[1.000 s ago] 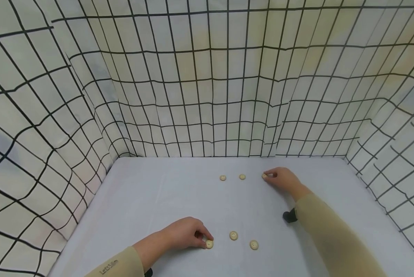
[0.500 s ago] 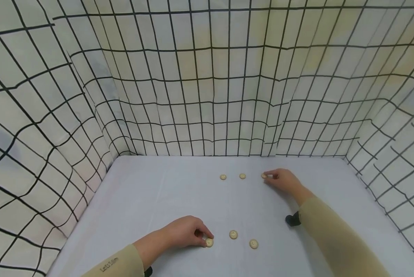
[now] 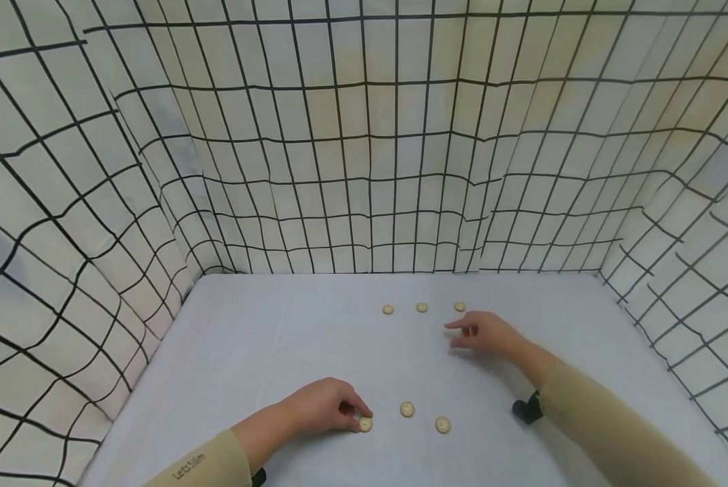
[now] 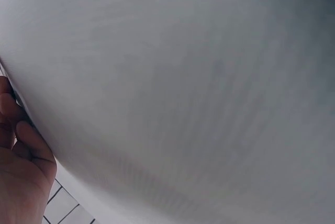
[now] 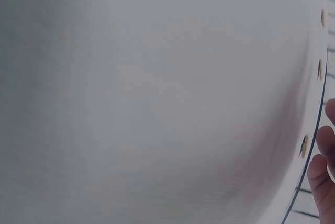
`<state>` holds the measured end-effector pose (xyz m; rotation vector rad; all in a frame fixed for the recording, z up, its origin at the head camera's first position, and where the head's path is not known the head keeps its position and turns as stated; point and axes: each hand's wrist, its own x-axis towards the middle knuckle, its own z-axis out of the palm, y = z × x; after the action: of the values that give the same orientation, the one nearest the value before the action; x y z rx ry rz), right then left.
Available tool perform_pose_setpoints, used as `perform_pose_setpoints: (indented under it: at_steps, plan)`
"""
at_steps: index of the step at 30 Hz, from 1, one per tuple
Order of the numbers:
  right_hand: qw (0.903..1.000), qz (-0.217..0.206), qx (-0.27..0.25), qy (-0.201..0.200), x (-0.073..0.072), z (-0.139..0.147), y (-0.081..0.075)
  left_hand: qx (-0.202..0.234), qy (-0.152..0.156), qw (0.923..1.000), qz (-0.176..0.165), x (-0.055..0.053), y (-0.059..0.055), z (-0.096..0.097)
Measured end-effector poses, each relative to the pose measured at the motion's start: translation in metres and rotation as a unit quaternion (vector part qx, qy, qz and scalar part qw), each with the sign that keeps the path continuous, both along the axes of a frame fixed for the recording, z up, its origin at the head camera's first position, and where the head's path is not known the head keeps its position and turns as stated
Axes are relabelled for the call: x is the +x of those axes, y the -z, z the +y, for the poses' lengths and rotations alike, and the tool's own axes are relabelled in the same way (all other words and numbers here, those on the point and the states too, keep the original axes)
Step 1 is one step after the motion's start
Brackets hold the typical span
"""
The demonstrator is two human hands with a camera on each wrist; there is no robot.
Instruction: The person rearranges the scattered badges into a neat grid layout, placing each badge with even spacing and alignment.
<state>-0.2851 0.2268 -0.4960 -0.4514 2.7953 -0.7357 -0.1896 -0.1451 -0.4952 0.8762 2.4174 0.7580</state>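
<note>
Near the front of the white table, my left hand (image 3: 324,408) pinches a round cream button (image 3: 366,424) between thumb and index finger. To its right lie a second button (image 3: 407,409) and a third button (image 3: 443,425). Farther back, a row holds a left button (image 3: 388,309), a middle button (image 3: 422,307) and a right button (image 3: 459,306). My right hand (image 3: 485,333) hovers just in front of that right button, fingers apart and holding nothing. The right wrist view catches only the fingers (image 5: 325,141) of this hand. In the left wrist view the button is hidden.
A white cloth-like tabletop (image 3: 315,331) spreads under both hands. Pale walls with a black grid (image 3: 351,203) enclose the back and sides. A black wrist camera (image 3: 526,408) hangs below the right sleeve.
My right hand has let go of the far right button and drawn back toward me, its thumb and index finger parting. My left hand stays at its button.
</note>
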Motion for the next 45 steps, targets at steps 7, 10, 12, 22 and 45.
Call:
perform_pose_setpoints:
  at_steps: [7,10,12,22,45]
  plan:
    - [0.9947,0.010,-0.013,-0.101,0.035,-0.008,0.001,-0.005,-0.003,1.0000,-0.002,0.001,0.000,-0.001]
    - [0.9912,-0.003,-0.027,-0.130,0.049,-0.011,0.002,-0.005,-0.007,1.0000,-0.005,0.001,-0.001,0.000]
    - [0.9892,-0.018,-0.032,-0.142,0.059,-0.013,0.002,-0.004,-0.008,0.9999,-0.007,0.001,-0.002,0.000]
    - [0.9818,-0.063,-0.007,-0.179,0.088,-0.018,0.005,-0.004,-0.012,0.9999,-0.009,-0.001,-0.001,0.000]
    - [0.9723,-0.036,0.024,-0.230,0.094,-0.029,0.002,0.009,-0.002,0.9999,-0.012,0.000,-0.004,0.003]
